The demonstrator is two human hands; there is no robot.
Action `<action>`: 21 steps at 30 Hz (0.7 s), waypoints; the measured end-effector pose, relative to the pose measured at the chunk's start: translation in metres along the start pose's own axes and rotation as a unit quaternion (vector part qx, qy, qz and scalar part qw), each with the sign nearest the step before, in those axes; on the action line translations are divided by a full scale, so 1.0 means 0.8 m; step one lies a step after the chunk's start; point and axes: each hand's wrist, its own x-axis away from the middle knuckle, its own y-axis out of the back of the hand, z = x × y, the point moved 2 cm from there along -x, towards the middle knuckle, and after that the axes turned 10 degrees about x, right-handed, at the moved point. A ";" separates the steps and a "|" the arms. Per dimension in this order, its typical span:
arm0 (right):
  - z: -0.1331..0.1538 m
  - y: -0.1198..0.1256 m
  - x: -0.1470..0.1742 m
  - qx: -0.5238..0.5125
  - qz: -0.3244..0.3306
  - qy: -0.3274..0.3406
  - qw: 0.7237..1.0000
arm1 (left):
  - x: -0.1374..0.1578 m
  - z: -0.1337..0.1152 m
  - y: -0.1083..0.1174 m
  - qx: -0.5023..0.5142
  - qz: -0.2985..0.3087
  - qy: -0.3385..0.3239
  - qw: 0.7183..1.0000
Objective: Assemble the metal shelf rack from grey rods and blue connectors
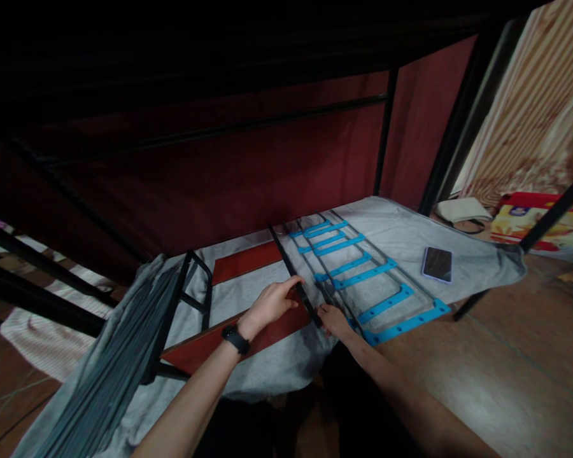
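A black metal bar [293, 273] runs across the ends of two reddish-brown boards [246, 262], which lie on a grey cloth [262, 375]. My left hand [272, 305], with a black watch on the wrist, has its thumb on the bar and its fingers bent against it over the nearer board. At the bar's near end, my right hand [333, 319] has its fingers closed in a pinch; what is between them is too small to make out. A black end frame [191, 299] stands at the boards' left ends. Beside my right hand lie thin dark rods with blue slotted strips [391, 321].
A phone [437, 264] lies on the cloth at the right. Many grey strips [109, 375] are bundled at the left. Behind stands a dark red panel [248, 172] with black framing. A red and yellow package [539, 219] and a pale pouch [464, 211] are farther right.
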 end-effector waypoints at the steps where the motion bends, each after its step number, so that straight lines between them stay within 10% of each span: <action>1: 0.001 0.001 0.000 -0.007 0.000 -0.007 1.000 | 0.000 0.000 0.000 -0.001 0.000 0.001 1.000; 21: 0.012 -0.004 0.011 -0.106 0.009 -0.077 0.991 | 0.000 0.000 0.004 0.003 0.008 0.008 1.000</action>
